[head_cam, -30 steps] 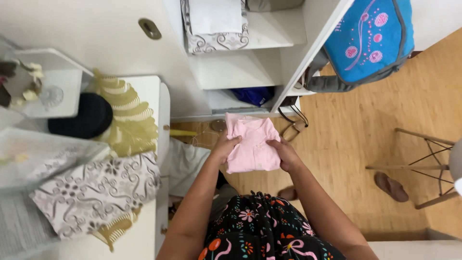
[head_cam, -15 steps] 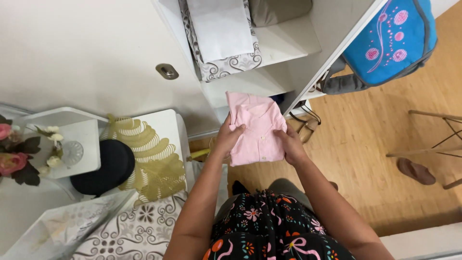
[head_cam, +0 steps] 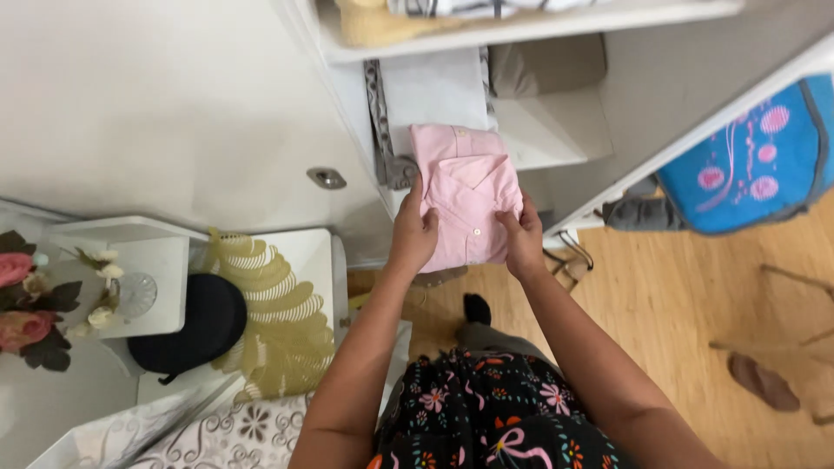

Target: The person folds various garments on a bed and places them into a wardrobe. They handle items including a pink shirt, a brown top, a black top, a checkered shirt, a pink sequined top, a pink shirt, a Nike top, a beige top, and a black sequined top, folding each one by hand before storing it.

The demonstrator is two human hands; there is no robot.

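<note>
Folded pink shirt (head_cam: 465, 195) held flat between both hands — left hand (head_cam: 413, 234) pinching its left edge, right hand (head_cam: 521, 239) its right. Far end already over white shelf (head_cam: 556, 143), atop folded white cloth (head_cam: 439, 91); not yet set down. Open room right of stack — shelf above close overhead.

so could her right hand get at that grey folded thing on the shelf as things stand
Probably not yet. The right hand is gripping the folded pink shirt together with the left hand. The path to the grey folded item on the white shelf looks open, but it would have to let go first.
</note>
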